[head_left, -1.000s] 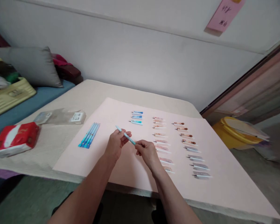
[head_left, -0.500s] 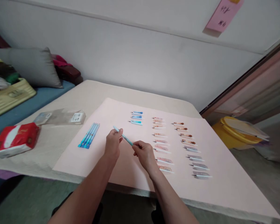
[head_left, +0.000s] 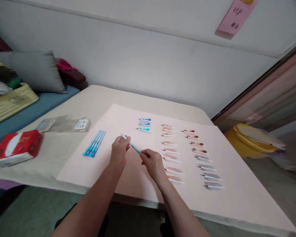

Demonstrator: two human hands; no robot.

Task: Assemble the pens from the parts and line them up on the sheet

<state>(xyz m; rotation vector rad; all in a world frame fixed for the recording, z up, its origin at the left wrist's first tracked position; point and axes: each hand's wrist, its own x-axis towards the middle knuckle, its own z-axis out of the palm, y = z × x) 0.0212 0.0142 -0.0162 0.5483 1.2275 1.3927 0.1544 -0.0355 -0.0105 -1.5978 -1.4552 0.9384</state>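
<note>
Currently, at the left of a large pale-pink sheet [head_left: 236,194], a group of slim blue pens [head_left: 95,144] lies side by side, intact and, by appearance, not yet processed. To its right, the left hand [head_left: 119,148] grips the upper part of a slim pale-blue pen [head_left: 135,148], one end projecting past the thumb; the right hand [head_left: 152,161] pinches the opposite, lower end. The pen thus spans the gap between both hands, tilted, apparently clear of the sheet, and shows no separated parts. Beyond it, a short column of blue barrels with thin white refills [head_left: 144,124] is laid out; this colour appears partly done. Farther right, a column of pink patterned barrels with refills [head_left: 174,170] and a column of brown-ended and grey barrels with refills [head_left: 198,143] are longer and, presumably, finished.
</note>
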